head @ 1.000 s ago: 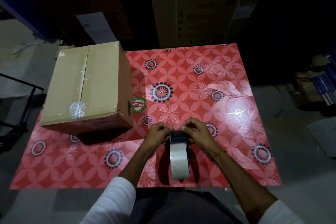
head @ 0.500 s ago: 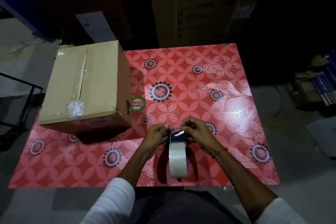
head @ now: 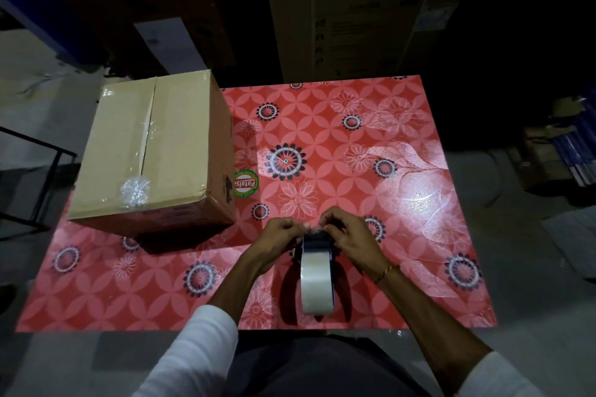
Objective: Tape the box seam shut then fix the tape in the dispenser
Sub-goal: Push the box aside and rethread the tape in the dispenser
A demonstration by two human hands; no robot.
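Observation:
A dark tape dispenser (head: 317,243) stands on the red flowered table (head: 419,235), close to its near edge, with a roll of clear tape (head: 316,282) in it. My left hand (head: 281,237) and my right hand (head: 351,235) meet at the dispenser's far end, fingertips pinching the loose end of the tape (head: 314,226). A brown cardboard box (head: 154,151) sits at the table's left. Clear tape runs along its top seam, and a crumpled wad of tape (head: 135,192) lies on its near end.
A round green and red sticker (head: 246,184) is on the table beside the box. A tall printed carton (head: 358,10) stands behind the table. A black metal frame (head: 48,171) is at the left, and stacked items (head: 567,151) lie on the floor at the right.
Both hands have shifted slightly away from me at the dispenser's far end, and the clear tape end now shows between the fingertips. The box has not moved.

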